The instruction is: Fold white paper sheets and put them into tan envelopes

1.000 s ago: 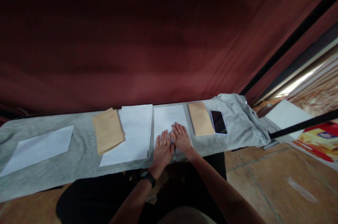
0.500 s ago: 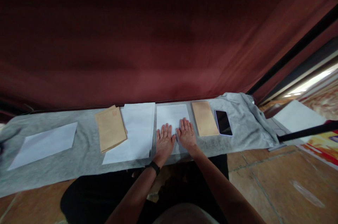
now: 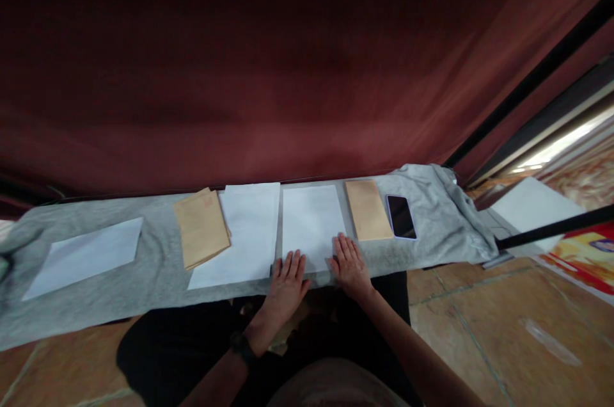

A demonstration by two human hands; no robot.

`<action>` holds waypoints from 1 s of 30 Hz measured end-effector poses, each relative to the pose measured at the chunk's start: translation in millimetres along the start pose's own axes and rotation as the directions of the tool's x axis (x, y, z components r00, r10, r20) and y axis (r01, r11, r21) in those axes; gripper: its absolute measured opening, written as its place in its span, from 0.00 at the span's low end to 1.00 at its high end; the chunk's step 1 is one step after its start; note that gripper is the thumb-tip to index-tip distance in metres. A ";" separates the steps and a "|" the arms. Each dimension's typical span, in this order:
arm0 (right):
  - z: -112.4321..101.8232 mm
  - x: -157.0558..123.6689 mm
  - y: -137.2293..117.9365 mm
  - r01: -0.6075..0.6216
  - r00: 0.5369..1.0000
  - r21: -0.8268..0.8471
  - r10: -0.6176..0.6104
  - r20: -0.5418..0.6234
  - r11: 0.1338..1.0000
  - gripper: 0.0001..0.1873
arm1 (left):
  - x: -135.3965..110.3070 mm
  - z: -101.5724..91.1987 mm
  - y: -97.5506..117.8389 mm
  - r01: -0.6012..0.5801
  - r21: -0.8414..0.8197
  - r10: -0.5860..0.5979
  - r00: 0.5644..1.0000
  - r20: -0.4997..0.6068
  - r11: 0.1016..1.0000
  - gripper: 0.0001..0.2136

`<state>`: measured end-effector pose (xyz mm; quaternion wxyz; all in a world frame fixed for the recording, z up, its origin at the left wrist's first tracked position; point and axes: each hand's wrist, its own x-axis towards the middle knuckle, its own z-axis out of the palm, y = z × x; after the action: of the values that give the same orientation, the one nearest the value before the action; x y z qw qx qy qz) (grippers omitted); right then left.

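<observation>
A white sheet of paper (image 3: 311, 218) lies flat in front of me on a grey cloth. At its near left corner rests my left hand (image 3: 286, 282), fingers stretched out and holding nothing. My right hand (image 3: 351, 266) is open too, its fingertips at the sheet's near right edge. To the left, more white paper (image 3: 254, 228) lies partly under a few brown envelopes (image 3: 202, 228). Right of the sheet sits another brown envelope or stack of them (image 3: 368, 212); I cannot tell how many.
The grey cloth (image 3: 158, 260) covers a narrow surface against a dark red curtain (image 3: 288, 74). A phone (image 3: 401, 217) lies toward the right. Another white sheet (image 3: 86, 256) is at the far left. A black bar (image 3: 551, 231) crosses at the right, above tiled floor.
Both hands have slid back toward me, from the middle of the sheet to its near corners, the left also a little leftward. The view has shifted slightly.
</observation>
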<state>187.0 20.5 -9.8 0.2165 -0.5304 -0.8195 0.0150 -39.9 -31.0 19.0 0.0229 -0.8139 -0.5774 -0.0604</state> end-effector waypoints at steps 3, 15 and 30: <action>-7.3 -7.7 1.9 0.025 1.000 0.010 -0.025 0.009 1.000 0.32 | 4.7 -4.6 -7.5 -0.043 0.001 0.043 0.998 0.044 0.999 0.22; -13.5 -25.1 9.3 0.075 0.997 0.024 -0.075 0.005 0.997 0.30 | 19.3 -24.9 -6.6 -0.050 0.034 0.045 0.987 0.153 0.998 0.25; -26.2 -31.3 33.3 0.051 0.999 0.285 -0.048 -0.014 0.957 0.34 | -12.3 -35.0 -11.8 -0.123 -0.095 0.124 0.992 -0.001 0.988 0.23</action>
<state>236.2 2.3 -5.1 0.2938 -0.4731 -0.8211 0.1255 -57.5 -42.4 51.8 -0.0135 -0.8484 -0.5224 -0.0841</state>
